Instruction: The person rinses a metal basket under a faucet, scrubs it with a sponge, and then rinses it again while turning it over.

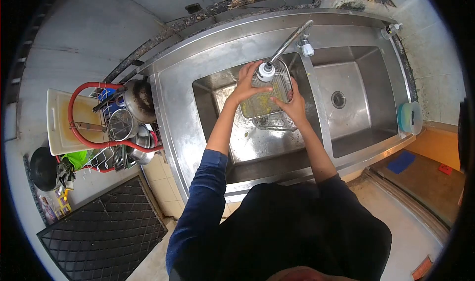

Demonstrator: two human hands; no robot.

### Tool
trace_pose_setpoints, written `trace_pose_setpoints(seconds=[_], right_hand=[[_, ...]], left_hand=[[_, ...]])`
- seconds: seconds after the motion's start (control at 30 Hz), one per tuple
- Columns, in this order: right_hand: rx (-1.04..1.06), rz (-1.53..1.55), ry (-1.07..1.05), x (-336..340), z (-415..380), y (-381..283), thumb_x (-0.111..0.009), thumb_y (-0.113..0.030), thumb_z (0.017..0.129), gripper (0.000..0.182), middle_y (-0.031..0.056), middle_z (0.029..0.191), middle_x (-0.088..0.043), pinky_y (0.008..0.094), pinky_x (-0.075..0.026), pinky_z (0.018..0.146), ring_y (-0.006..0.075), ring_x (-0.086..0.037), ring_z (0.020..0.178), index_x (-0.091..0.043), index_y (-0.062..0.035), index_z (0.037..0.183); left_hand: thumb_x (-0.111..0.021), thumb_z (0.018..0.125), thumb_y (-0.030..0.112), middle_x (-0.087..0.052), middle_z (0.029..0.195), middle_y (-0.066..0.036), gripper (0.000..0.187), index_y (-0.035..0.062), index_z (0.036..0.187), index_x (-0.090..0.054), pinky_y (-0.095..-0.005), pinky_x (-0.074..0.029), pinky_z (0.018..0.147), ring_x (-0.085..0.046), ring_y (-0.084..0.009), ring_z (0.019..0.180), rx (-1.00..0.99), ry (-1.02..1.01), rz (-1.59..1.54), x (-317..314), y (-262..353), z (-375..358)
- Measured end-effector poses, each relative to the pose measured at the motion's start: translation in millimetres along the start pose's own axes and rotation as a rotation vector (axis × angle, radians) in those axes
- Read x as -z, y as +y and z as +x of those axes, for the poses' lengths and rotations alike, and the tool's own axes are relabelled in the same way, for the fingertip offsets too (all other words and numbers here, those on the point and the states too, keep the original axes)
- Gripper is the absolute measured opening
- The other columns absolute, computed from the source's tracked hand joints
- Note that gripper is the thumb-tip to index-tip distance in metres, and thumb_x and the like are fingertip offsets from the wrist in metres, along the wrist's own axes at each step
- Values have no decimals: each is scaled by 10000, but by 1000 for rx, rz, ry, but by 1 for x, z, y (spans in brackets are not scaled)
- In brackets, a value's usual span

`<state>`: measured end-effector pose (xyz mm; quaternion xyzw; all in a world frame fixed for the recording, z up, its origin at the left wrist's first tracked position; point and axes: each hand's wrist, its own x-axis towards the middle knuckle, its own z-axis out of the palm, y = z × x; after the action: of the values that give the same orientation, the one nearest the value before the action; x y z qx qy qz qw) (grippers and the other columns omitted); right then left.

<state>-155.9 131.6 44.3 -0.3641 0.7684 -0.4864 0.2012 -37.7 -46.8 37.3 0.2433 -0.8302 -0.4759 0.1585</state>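
Below the white spray head (266, 73) of the tap, a rectangular wire mesh basket (258, 105) is held inside the left sink basin (217, 107). Yellow-green bits cling to its mesh. My left hand (246, 87) grips the basket's left side, thumb stretched over the mesh. On the opposite side, my right hand (293, 104) is closed around the edge with its thumb on top. The fingers of both hands are partly hidden behind the basket. A second wire frame (281, 127) shows beneath its near end.
A second basin (346, 102) with a drain lies to the right. The tap's flexible neck (292, 39) arches over the left basin. At left stands a red-framed dish rack (74, 107) with pans and strainers. A tub (410, 117) sits at the counter's right end.
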Motion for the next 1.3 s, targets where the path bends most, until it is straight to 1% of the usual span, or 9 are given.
trace_pose_setpoints(seconds=[0.2,0.27,0.37,0.47,0.73,0.77,1.03,1.27,1.3], right_hand=[[-45,30,-1,1,-2,-13,-865,-309,644,938,178,1135,-621,325,-506,835,228,-634,989,-349,-23,1373],[-68,36,5,2,-5,-11,-862,-300,651,936,172,1157,-611,323,-505,834,219,-625,1007,-344,-14,1376],[-35,210,120,1,-3,6,-834,-246,698,883,148,1196,-583,315,-496,847,200,-595,1053,-337,-11,1388],[-118,642,88,11,3,27,-818,-191,717,847,116,1138,-606,295,-481,864,179,-600,1003,-337,-18,1394],[-372,762,54,41,-2,32,-731,-191,805,744,121,1165,-578,299,-475,861,179,-582,1019,-324,-20,1404],[-362,709,58,35,0,36,-737,-213,802,747,127,1186,-564,308,-464,883,194,-570,1041,-329,-15,1396],[-176,496,-81,-22,20,14,-770,-346,770,846,155,1268,-503,332,-401,968,232,-497,1153,-306,-17,1396],[-336,611,-159,-15,26,-15,-786,-369,744,931,157,1248,-516,345,-406,962,232,-508,1140,-261,-10,1425],[-332,642,-134,-11,28,-5,-783,-365,745,926,153,1235,-527,343,-411,955,228,-517,1128,-261,-16,1427]], left_hand=[[-819,624,486,-342,1352,-212,967,191,1417,-350,-483,-224,1097,-255,-395,1327,56,113,166,-7,4,-6],[-752,713,519,-318,1398,-215,938,194,1456,-280,-484,-244,1084,-284,-370,1326,54,402,4,-12,-41,-9],[-627,820,562,-276,1466,-191,882,161,1487,-212,-483,-259,1075,-289,-330,1348,508,332,-587,-24,-83,-27],[-528,865,605,-257,1499,-173,872,111,1495,-181,-470,-274,1071,-283,-300,1368,633,57,-805,-16,-45,-50],[-520,929,475,-419,1407,-114,673,109,1454,-313,-441,-306,1053,-376,-254,1297,589,26,-655,-22,-10,-32],[-526,957,381,-555,1234,-86,598,64,1434,-354,-287,-369,970,-497,-167,1128,584,96,-678,-22,-11,-29],[-440,993,357,-499,1339,-130,549,-27,1383,-391,-308,-361,1022,-495,-206,1187,445,391,-813,11,-53,-52],[-425,999,319,-510,1327,-140,496,-18,1364,-423,-316,-340,1043,-486,-210,1199,382,488,-698,21,-27,-49],[-439,991,334,-346,1474,-140,588,-9,1444,-287,-301,-236,1107,-334,-220,1347,407,291,-681,24,-46,-48]])
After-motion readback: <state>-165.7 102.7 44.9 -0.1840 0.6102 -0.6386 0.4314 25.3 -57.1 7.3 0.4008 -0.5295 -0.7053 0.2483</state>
